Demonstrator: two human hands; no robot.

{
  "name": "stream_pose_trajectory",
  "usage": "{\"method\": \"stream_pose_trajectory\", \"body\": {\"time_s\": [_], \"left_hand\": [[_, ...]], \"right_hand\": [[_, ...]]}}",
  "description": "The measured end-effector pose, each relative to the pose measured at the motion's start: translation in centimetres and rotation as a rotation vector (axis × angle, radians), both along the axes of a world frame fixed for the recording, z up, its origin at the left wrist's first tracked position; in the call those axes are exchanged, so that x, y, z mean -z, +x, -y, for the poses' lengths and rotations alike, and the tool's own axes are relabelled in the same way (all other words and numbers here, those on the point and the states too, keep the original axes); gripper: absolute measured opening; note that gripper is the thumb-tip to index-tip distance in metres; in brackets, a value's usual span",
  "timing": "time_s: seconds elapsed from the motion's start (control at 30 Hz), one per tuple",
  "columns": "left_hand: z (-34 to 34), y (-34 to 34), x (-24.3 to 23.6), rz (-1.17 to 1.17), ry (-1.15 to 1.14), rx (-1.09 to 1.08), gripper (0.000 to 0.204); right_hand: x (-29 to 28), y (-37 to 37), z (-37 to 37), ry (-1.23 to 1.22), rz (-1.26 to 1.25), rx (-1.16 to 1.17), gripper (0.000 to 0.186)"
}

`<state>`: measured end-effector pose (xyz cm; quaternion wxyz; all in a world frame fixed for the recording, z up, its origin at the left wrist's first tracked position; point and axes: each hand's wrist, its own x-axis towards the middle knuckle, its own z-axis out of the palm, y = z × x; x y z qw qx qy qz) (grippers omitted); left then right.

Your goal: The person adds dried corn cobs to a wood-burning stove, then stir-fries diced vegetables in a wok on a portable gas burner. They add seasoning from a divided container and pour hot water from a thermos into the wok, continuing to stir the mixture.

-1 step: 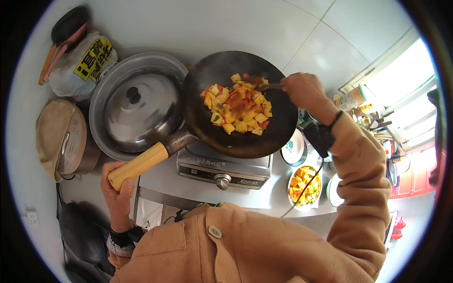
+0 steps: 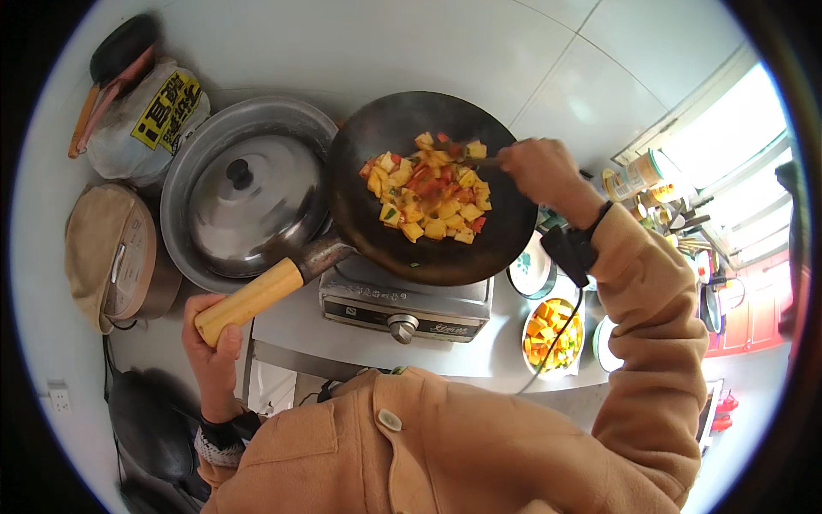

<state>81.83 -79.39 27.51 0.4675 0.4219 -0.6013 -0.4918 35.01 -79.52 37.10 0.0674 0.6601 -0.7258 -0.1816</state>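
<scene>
A dark wok [image 2: 368, 206] sits over a gas stove [image 2: 402, 310], with yellow cubes and red pieces of food [image 2: 432, 230] heaped in its middle. My left hand [image 2: 216, 343] is wrapped round the wok's wooden handle [image 2: 257, 301], close to its end. Above the wok's right side, my right hand [image 2: 538, 173] grips a spatula [image 2: 486, 161]. Its far end is blurred and partly hidden among the food. Right of the stove stands a bowl of orange and green cut pieces [image 2: 552, 334].
A large metal basin [image 2: 178, 184] with a domed lid [image 2: 257, 206] stands left of the wok. Beyond it are a rice cooker [image 2: 133, 265] and a bagged bundle [image 2: 128, 141]. Plates [image 2: 533, 267], jars [image 2: 634, 178] and utensils crowd the right side by the window.
My right hand has shifted slightly left and down with the spatula. A few food pieces by the spatula have moved. My left hand keeps its grip on the handle.
</scene>
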Motion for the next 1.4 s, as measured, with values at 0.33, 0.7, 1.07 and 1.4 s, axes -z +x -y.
{"method": "stream_pose_trajectory", "body": {"time_s": [0.33,0.7,1.07,1.4], "left_hand": [[1.3,1.1,2.9,0.010,-0.060,-0.056,0.036],[-3.9,-2.8,0.4,0.166,-0.286,-0.241,0.036],[-36.3,-31.1,-0.8,-0.216,-0.338,0.441,0.027],[-71.6,-61.3,0.7,-0.124,0.090,1.612,0.025]], "right_hand": [[-0.3,9.2,-10.6,0.170,-0.070,-0.236,0.008],[2.6,10.4,-25.4,-0.681,0.437,-0.397,0.019],[12.1,1.4,-76.4,-0.590,0.642,0.591,0.016],[14.1,-1.8,-103.4,-0.776,0.783,1.166,0.021]]}}
